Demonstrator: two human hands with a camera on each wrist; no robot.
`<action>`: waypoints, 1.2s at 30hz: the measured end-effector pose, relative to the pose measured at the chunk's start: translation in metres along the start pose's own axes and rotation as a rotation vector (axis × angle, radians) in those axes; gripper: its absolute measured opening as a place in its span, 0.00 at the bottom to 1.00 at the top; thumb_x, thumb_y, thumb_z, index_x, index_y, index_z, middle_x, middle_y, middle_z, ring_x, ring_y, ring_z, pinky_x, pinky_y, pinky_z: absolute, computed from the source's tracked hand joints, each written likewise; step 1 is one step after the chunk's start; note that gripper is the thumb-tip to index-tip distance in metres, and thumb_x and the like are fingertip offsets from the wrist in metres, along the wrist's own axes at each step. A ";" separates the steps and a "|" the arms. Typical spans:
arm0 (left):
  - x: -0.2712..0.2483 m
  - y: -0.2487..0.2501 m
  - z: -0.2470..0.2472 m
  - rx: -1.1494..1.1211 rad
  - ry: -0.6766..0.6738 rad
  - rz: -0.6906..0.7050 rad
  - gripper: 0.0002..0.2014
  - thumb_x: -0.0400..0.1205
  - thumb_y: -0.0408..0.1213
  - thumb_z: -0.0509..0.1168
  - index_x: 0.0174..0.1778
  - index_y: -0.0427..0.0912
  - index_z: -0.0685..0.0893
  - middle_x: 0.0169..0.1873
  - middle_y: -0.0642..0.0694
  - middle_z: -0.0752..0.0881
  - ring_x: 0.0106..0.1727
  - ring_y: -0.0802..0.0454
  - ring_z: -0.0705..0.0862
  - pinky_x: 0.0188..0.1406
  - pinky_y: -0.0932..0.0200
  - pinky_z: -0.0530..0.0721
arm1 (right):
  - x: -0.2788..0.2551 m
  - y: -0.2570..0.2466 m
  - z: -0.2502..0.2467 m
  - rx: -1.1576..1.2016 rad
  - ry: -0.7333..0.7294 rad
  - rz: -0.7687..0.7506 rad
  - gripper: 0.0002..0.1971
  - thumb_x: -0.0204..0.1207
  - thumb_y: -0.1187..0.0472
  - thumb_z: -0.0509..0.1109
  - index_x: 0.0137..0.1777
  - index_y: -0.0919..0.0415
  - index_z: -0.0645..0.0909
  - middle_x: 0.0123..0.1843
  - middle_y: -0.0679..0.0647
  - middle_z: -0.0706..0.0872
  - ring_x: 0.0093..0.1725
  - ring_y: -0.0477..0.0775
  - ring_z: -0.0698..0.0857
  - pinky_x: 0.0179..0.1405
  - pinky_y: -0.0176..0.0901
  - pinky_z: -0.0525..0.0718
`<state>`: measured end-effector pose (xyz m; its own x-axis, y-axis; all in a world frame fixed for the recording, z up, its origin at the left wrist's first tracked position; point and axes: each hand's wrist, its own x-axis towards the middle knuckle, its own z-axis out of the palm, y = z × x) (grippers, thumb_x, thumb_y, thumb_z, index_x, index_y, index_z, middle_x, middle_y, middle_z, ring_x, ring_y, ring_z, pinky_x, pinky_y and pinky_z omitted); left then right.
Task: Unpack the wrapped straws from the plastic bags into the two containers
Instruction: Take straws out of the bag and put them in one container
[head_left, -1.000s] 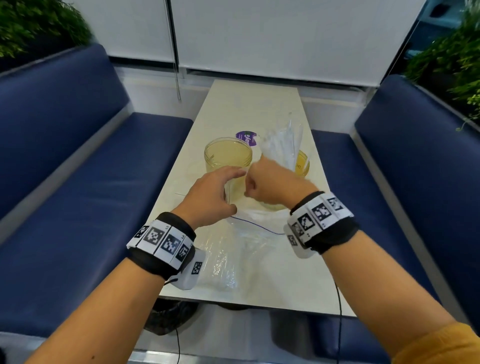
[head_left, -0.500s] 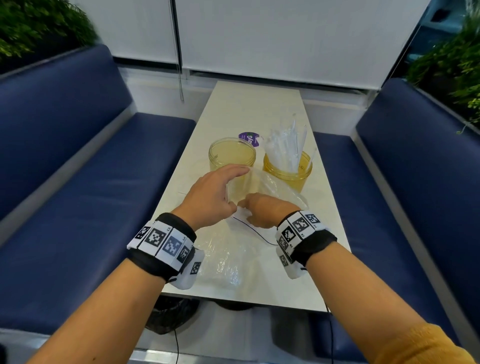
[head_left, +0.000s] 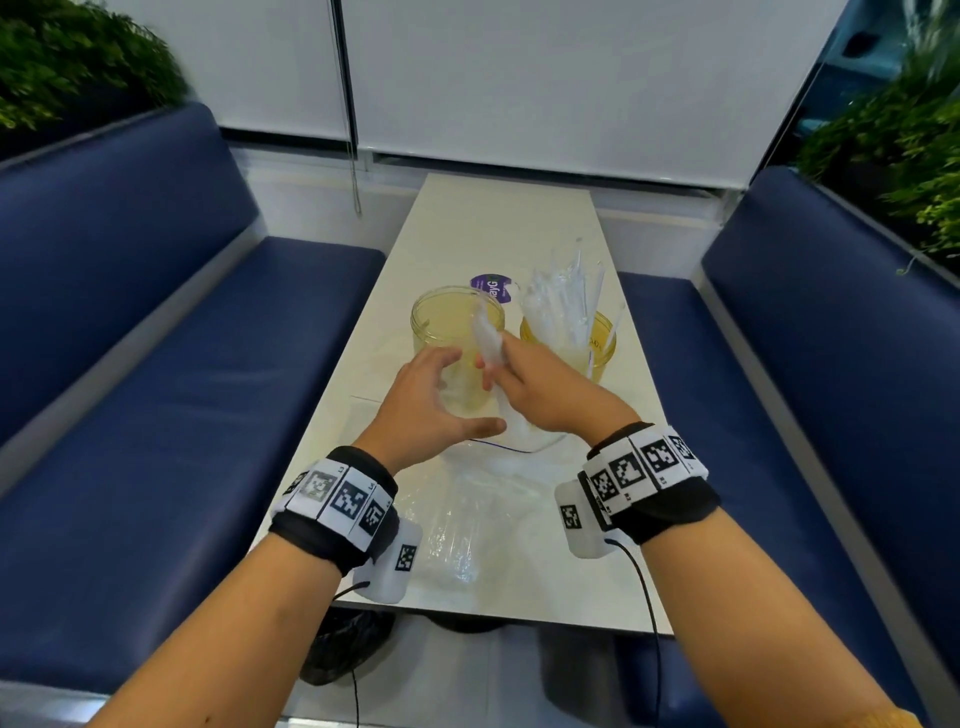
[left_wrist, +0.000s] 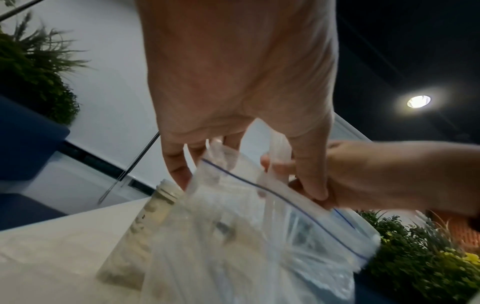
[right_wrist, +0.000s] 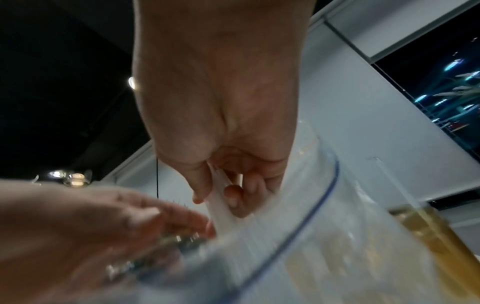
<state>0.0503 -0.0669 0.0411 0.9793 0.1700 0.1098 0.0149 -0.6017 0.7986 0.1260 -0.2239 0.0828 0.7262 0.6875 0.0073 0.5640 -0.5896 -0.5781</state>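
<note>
In the head view my right hand (head_left: 500, 365) grips a bundle of white wrapped straws (head_left: 487, 332) and holds it up in front of the empty yellowish left jar (head_left: 441, 322). The bundle's lower end still reaches into the mouth of a clear zip bag (head_left: 524, 441) with a blue line. My left hand (head_left: 467, 395) is spread beside that mouth, thumb on the zip edge (left_wrist: 298, 200), gripping nothing. The right jar (head_left: 605, 343) holds several wrapped straws (head_left: 566, 296) standing upright. The right wrist view shows my fingers (right_wrist: 233, 201) pinching the straws (right_wrist: 221, 218).
A second clear plastic bag (head_left: 462, 525) lies flat on the white table (head_left: 493, 223) near its front edge. A purple round sticker (head_left: 488, 286) lies behind the jars. Blue benches (head_left: 182, 389) run along both sides, with plants (head_left: 909, 145) behind them.
My right hand was over the right jar with straws, then dropped to the bag, and has now risen with a new bundle toward the left jar. My left hand barely moved.
</note>
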 end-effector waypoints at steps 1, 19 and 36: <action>0.001 0.001 0.003 -0.003 0.011 -0.012 0.50 0.62 0.56 0.85 0.79 0.46 0.73 0.71 0.54 0.75 0.63 0.51 0.79 0.58 0.60 0.77 | -0.001 -0.006 -0.005 0.026 0.022 -0.026 0.11 0.90 0.57 0.56 0.64 0.60 0.77 0.49 0.47 0.86 0.46 0.49 0.85 0.52 0.49 0.83; 0.017 0.016 0.036 -0.199 0.178 -0.064 0.27 0.74 0.59 0.63 0.40 0.35 0.90 0.36 0.33 0.89 0.38 0.33 0.85 0.39 0.39 0.84 | 0.018 -0.081 -0.055 -0.013 0.669 -0.391 0.19 0.86 0.46 0.61 0.73 0.51 0.78 0.64 0.46 0.86 0.63 0.48 0.80 0.60 0.39 0.78; 0.028 0.007 0.023 -0.255 0.156 -0.051 0.12 0.84 0.32 0.67 0.33 0.36 0.82 0.23 0.51 0.82 0.25 0.55 0.76 0.28 0.54 0.74 | 0.027 -0.048 -0.006 0.024 0.369 -0.150 0.13 0.86 0.52 0.66 0.43 0.58 0.74 0.30 0.46 0.75 0.29 0.42 0.75 0.31 0.40 0.73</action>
<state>0.0829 -0.0845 0.0363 0.9355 0.3246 0.1397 -0.0074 -0.3771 0.9261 0.1209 -0.1794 0.1153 0.7316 0.5642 0.3827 0.6681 -0.4816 -0.5671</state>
